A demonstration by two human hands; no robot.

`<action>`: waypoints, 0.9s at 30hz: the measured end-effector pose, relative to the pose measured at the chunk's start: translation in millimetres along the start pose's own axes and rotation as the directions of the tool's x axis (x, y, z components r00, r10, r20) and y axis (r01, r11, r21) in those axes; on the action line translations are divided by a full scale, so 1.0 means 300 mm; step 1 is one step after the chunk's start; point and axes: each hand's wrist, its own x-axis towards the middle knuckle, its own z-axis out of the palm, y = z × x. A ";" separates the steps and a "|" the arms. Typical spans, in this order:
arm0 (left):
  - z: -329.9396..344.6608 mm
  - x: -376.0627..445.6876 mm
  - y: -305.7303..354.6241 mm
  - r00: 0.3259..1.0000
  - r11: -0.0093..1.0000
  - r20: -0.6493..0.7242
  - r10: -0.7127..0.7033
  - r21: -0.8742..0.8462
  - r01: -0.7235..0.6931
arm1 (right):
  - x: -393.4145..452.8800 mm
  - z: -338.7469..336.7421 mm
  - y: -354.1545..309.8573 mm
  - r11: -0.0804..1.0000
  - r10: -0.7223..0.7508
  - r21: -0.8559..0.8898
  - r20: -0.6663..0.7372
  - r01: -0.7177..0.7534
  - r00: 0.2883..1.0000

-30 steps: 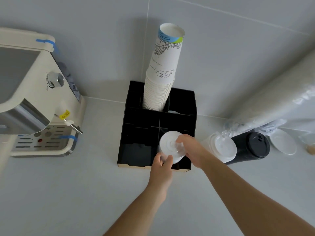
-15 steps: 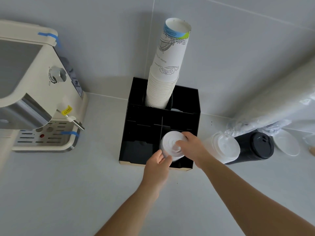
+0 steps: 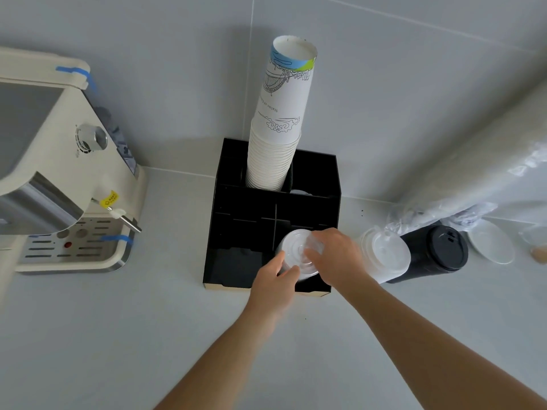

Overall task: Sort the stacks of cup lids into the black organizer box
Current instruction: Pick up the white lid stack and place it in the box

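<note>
A stack of clear white cup lids stands in the front right compartment of the black organizer box. My left hand grips the stack's near left side. My right hand grips its right side, with fingers over the top lid. Another stack of white lids lies on its side on the counter to the right of the box, and a stack of black lids lies just beyond it. The lower part of the held stack is hidden inside the box.
A tall stack of paper cups rises from the box's back compartment. A cream coffee machine stands at the left. At the right lie a long plastic-wrapped sleeve and a loose white lid.
The stack of lids has sunk a little lower into the front right compartment, with both hands staying on it. The camera view has shifted slightly.
</note>
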 end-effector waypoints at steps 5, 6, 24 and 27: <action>0.019 0.032 0.000 0.998 0.998 0.047 -0.039 -0.045 0.041 | -0.030 -0.001 0.043 0.999 -0.037 -0.019 -0.021 0.037 0.999; 0.023 0.046 -0.010 0.998 0.998 0.046 -0.038 -0.049 0.040 | -0.041 0.005 0.051 0.997 -0.064 -0.043 -0.023 0.063 0.998; 0.068 0.140 0.014 0.933 0.871 0.028 -0.358 -0.351 0.344 | -0.116 0.063 0.113 0.989 -0.130 0.069 -0.053 0.134 0.990; 0.067 0.141 0.033 0.925 0.824 0.073 -0.374 -0.431 0.367 | -0.117 0.056 0.110 0.990 -0.115 0.073 -0.038 0.117 0.993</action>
